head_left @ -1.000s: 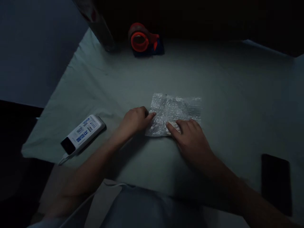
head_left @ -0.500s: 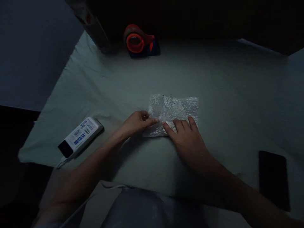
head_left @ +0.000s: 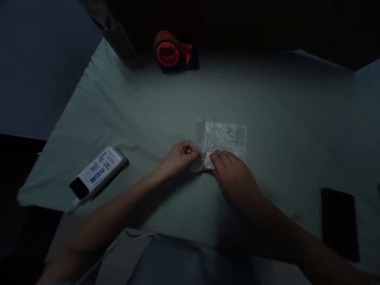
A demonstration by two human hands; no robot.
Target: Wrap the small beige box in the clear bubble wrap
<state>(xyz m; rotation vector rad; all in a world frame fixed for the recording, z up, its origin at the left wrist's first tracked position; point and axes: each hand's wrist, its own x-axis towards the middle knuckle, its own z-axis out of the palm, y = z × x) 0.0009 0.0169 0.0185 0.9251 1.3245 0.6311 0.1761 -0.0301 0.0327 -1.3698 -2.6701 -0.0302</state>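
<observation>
A sheet of clear bubble wrap [head_left: 224, 136] lies on the cloth-covered table, its left side lifted and folded inward. My left hand [head_left: 182, 156] pinches that left edge between thumb and bent fingers. At the sheet's near edge is a small pale piece [head_left: 208, 160], partly covered by the wrap; its kind cannot be made out. Over its right end, my right hand [head_left: 234, 172] has its fingers pressed together, gripping it with the wrap against the table. The right thumb is hidden.
A tape dispenser [head_left: 168, 53] with an orange hub stands at the back. To the left lies a white power bank [head_left: 99, 170] with a cable plugged in. A dark phone [head_left: 340, 223] rests at the right. A dark upright surface [head_left: 237, 23] bounds the far side.
My left hand has closed on the wrap's left edge and pulled it up and inward to the right. My right hand's fingers, spread before, have drawn together over the small pale piece.
</observation>
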